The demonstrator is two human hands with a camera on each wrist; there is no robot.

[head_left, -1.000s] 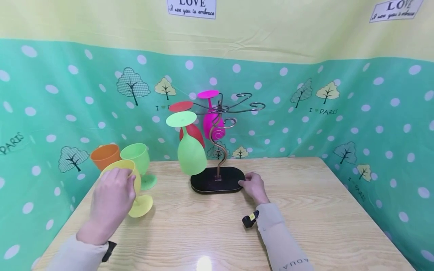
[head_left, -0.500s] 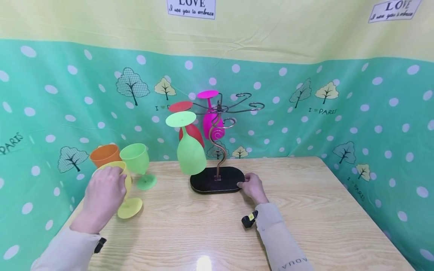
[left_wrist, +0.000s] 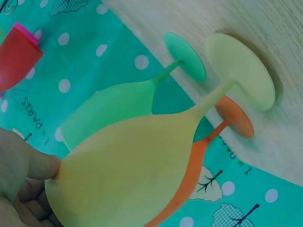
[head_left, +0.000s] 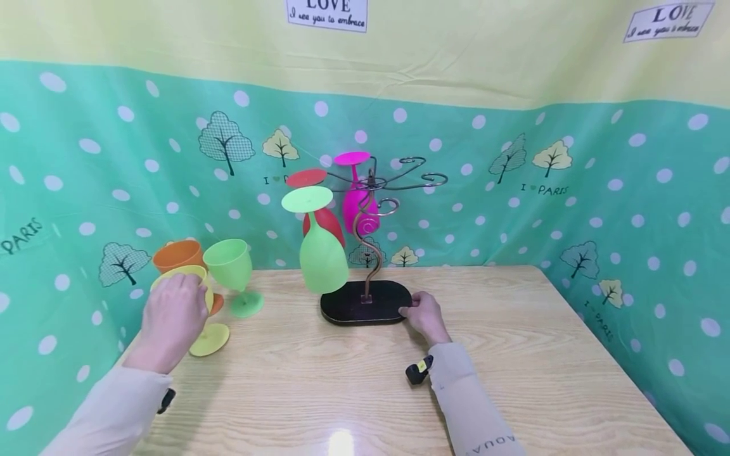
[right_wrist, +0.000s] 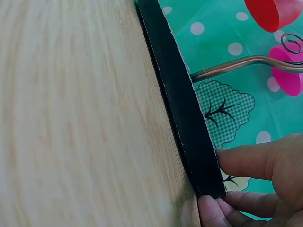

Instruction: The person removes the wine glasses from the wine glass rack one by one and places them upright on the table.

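Observation:
With thumb and fingers my left hand (head_left: 173,320) pinches the rim of a yellow plastic goblet (left_wrist: 128,161). The goblet is upright, its foot close to the tabletop at the left. Just behind it stand an orange goblet (head_left: 178,254), partly covered by it, and a light green goblet (head_left: 230,266). My right hand (head_left: 426,316) grips the right end of a black oval base (head_left: 345,305), thumb on top and fingers at the lower edge. From this base rises a curved metal goblet rack (head_left: 377,253).
Upside down on the rack's left arms hang a light green goblet (head_left: 323,261), a red goblet (head_left: 329,223) and a pink goblet (head_left: 356,206). Curled arms (head_left: 419,183) at the right carry nothing. A patterned curtain (head_left: 456,240) encloses the wooden table (head_left: 319,392) at the back and sides.
My left hand has carried the yellow goblet leftward and slightly back, closer in front of the orange one. The right hand stays on the base, and the rack has not moved.

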